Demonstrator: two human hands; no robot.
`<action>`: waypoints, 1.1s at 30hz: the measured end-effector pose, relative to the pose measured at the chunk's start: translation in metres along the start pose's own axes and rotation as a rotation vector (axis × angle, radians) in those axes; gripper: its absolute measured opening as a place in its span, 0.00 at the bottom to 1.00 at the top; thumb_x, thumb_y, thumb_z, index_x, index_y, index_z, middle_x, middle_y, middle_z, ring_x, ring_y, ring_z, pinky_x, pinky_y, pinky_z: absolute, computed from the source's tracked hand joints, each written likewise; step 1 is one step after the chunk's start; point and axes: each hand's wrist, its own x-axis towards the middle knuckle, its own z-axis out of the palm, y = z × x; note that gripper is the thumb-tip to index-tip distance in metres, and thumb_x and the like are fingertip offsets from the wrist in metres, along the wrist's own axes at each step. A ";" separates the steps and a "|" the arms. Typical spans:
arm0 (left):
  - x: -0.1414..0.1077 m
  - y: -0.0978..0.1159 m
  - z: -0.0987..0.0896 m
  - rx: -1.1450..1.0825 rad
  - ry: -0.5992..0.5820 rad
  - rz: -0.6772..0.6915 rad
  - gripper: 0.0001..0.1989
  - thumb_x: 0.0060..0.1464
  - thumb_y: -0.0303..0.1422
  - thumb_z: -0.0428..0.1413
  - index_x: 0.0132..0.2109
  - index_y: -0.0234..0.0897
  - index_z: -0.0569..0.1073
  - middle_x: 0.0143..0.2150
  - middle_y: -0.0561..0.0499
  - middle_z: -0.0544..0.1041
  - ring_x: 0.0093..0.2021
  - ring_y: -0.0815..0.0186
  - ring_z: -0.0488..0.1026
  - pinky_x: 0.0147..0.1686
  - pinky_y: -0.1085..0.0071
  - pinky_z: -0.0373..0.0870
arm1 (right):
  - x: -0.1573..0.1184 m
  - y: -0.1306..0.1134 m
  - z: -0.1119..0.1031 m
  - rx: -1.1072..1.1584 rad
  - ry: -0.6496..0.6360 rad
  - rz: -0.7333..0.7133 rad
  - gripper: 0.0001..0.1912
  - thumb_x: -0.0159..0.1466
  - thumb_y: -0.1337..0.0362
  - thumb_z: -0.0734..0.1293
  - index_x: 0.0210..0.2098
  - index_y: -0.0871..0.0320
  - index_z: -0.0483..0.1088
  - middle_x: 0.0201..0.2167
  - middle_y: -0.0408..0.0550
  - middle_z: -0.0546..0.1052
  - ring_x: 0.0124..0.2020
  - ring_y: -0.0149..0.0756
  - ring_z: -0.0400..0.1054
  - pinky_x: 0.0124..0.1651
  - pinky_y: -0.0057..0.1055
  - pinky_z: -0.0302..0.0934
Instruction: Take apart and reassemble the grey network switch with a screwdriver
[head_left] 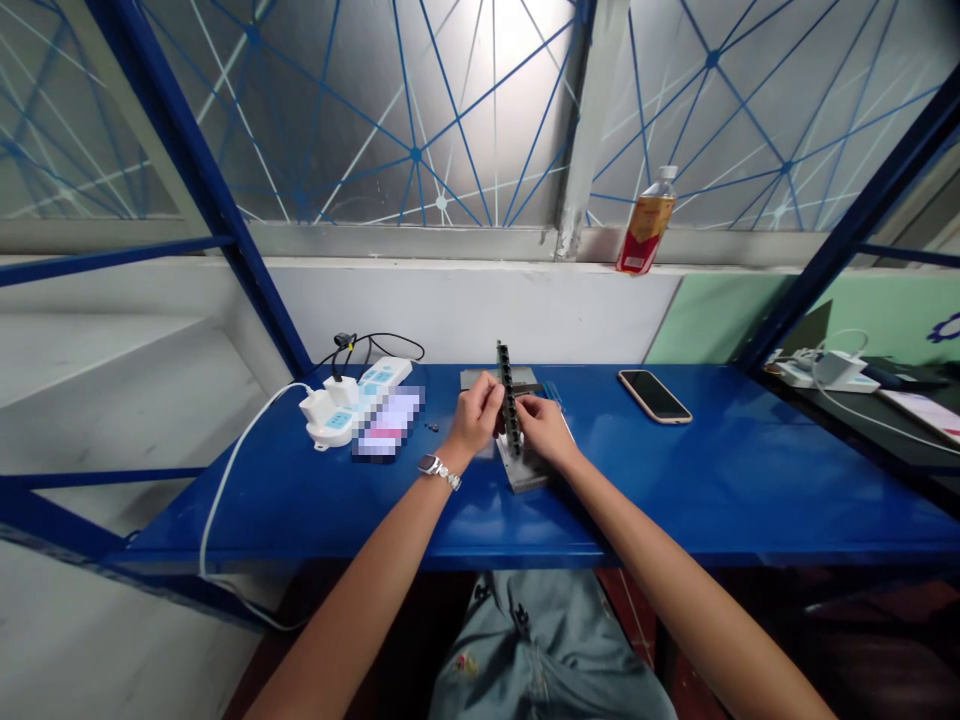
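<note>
A long, narrow dark strip [508, 385], with a row of black block-like parts along it, stands on edge over the middle of the table. My left hand [477, 412] is closed on its left side, with a watch [430, 464] on the wrist. From the right, my right hand [546, 428] pinches the same strip near its lower half. Beneath both hands lies a flat grey metal casing [529, 474], partly covered by them. A thin blue item [553, 391] sticks out just beyond my right hand; its kind is unclear. Several tiny dark pieces [432, 428] lie left of my left hand.
On the blue table [720, 490], a white power strip [386, 376] with plugs and cables stands at the left, beside a blurred-out phone-like screen [388, 424]. A phone [654, 397] lies to the right. A drink bottle [646, 222] stands on the ledge behind. Blue frame posts rise at both sides.
</note>
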 end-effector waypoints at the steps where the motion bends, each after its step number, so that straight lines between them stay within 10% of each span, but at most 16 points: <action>1: 0.000 0.000 0.002 -0.008 -0.009 -0.015 0.19 0.68 0.50 0.48 0.34 0.41 0.61 0.21 0.58 0.64 0.21 0.68 0.64 0.25 0.70 0.59 | 0.000 0.000 -0.001 0.018 0.013 -0.005 0.22 0.63 0.44 0.64 0.29 0.58 0.71 0.22 0.44 0.74 0.24 0.34 0.66 0.29 0.29 0.59; 33: 0.004 -0.009 0.002 -0.110 -0.019 -0.062 0.26 0.67 0.56 0.46 0.36 0.38 0.70 0.18 0.56 0.68 0.17 0.68 0.66 0.19 0.72 0.61 | 0.001 0.001 0.003 0.334 -0.010 -0.120 0.21 0.60 0.45 0.71 0.37 0.55 0.65 0.17 0.33 0.63 0.18 0.27 0.58 0.23 0.26 0.52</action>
